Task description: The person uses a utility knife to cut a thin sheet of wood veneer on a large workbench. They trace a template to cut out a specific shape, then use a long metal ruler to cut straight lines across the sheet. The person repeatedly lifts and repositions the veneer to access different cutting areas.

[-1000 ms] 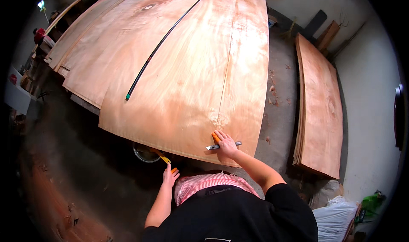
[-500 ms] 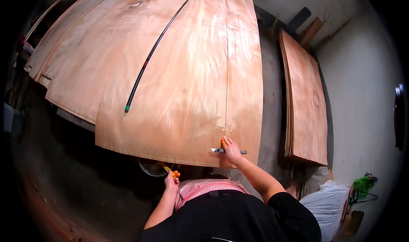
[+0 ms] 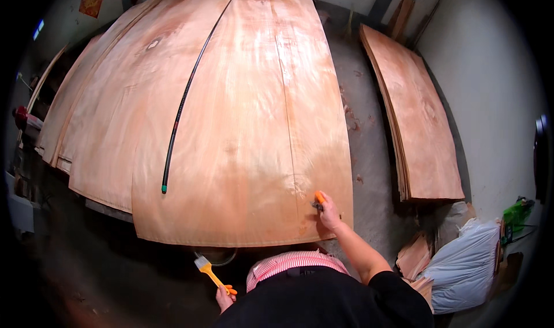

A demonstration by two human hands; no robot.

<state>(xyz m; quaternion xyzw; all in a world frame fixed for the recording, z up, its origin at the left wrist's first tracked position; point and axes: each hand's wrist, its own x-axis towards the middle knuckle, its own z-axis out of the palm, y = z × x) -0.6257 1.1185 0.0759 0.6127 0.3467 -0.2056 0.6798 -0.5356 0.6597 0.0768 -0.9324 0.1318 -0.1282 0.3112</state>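
A paintbrush (image 3: pixel 214 277) with a yellow handle and pale head is gripped in my left hand (image 3: pixel 225 299), low beside the near edge of the wood sheets. My right hand (image 3: pixel 329 212) is closed around a slim dark utility knife (image 3: pixel 316 204), most of it hidden by the fingers, over the near right corner of the top veneer sheet (image 3: pixel 242 155). Orange covers show on fingers of both hands. A thin crack runs lengthwise down that sheet toward my right hand. Under the near edge, part of a round bowl's rim (image 3: pixel 231 259) shows.
A long black rod (image 3: pixel 183 106) with a green end lies across the sheets. At right, past a strip of floor (image 3: pixel 369 155), stands another veneer stack (image 3: pixel 424 120) near the wall. A white sack (image 3: pixel 464 264) and wood scraps (image 3: pixel 414 256) sit at lower right.
My view has shifted. The knife has turned in my right hand, which has lifted slightly off the sheet. My left hand has drawn the paintbrush back from the bowl toward me.
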